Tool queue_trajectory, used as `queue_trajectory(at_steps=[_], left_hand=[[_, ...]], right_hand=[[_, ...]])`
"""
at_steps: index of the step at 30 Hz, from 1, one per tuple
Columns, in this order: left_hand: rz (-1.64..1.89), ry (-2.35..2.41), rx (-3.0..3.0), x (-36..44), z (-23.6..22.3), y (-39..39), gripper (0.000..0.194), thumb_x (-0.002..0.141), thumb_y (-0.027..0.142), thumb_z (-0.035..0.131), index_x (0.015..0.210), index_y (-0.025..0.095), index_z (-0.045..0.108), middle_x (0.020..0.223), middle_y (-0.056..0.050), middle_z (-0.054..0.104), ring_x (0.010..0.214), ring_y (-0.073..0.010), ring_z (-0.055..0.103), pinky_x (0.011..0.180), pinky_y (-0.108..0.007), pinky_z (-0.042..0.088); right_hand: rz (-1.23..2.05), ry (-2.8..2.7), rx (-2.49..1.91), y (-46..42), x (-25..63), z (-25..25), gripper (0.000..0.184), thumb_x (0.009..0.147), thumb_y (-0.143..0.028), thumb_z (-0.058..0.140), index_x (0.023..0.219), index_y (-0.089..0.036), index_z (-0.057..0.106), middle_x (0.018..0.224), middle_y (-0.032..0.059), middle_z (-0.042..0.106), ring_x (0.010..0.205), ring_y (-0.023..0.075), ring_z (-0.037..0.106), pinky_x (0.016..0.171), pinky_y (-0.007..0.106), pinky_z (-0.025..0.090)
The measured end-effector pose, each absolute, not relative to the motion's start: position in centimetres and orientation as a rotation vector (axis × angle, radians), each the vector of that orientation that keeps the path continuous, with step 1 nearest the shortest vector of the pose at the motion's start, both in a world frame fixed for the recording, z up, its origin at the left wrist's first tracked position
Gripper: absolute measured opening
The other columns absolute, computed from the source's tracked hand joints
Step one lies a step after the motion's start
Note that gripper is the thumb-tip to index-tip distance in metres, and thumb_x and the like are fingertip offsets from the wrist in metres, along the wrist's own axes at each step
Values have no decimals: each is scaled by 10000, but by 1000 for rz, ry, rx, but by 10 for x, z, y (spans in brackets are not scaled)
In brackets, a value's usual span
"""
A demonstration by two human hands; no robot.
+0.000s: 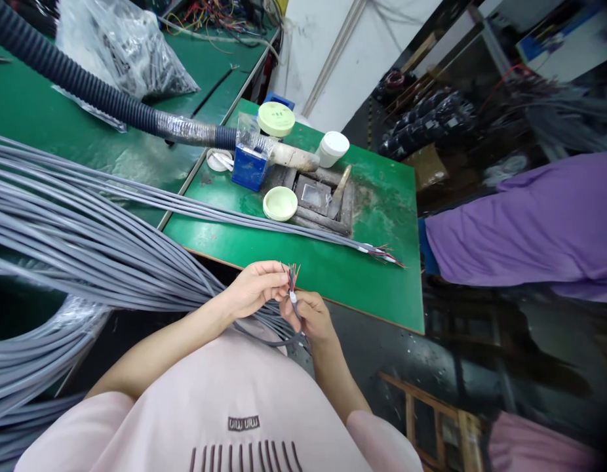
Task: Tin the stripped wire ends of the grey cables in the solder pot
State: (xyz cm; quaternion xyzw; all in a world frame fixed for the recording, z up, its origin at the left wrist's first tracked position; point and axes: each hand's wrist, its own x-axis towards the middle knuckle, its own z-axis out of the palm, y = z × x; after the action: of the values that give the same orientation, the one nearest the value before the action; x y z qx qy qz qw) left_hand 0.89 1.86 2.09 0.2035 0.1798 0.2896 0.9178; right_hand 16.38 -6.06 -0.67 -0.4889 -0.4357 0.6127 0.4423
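In front of my chest, my right hand point(308, 314) grips a grey multi-core cable point(297, 309) just below a white band at its stripped end. Its thin coloured wires point(293, 275) fan upward, reddish, orange and dark. My left hand point(261, 287) pinches some of those wires between thumb and fingertips. More grey cables point(219, 213) run across the green table just beyond my hands, their stripped ends point(382, 252) lying at the right. A thick bundle of grey cables point(151, 269) passes under my left forearm.
A solder pot in a frame point(316, 196) sits on the green table point(377, 288). A pale lid point(280, 204), a white jar point(333, 148) and a blue box point(248, 167) surround it. A black hose point(111, 101) arches over from the left. A person's purple sleeve point(524, 229) shows at right.
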Motion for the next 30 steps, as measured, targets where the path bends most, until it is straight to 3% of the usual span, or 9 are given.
queue_trajectory(at_steps=[11,18,30], left_hand=[[775,430,510,11,21,17,305,608,305,833,628,105,604,543,8,606,469,-48,534,494,-153,424],[764,482,383,11,19,12,284,612,287,825,681,95,627,622,-17,659,489,-71,597,501,-164,493],[825,491,414,10,21,11,285,605,281,823,709,113,617,629,-9,659,528,-75,600,548,-180,502]], right_hand=[[1506,-1092,-1141,-58,165,-9,455,750,-619,612,651,-176,634,340,-35,444,354,104,358,446,258,314],[1481,-1070,-1027,-56,164,-7,327,838,-454,596,688,-166,641,370,-40,470,360,93,367,459,251,320],[1465,-1074,-1037,-53,162,-8,389,800,-541,607,671,-174,622,353,-51,433,355,91,349,445,254,326]])
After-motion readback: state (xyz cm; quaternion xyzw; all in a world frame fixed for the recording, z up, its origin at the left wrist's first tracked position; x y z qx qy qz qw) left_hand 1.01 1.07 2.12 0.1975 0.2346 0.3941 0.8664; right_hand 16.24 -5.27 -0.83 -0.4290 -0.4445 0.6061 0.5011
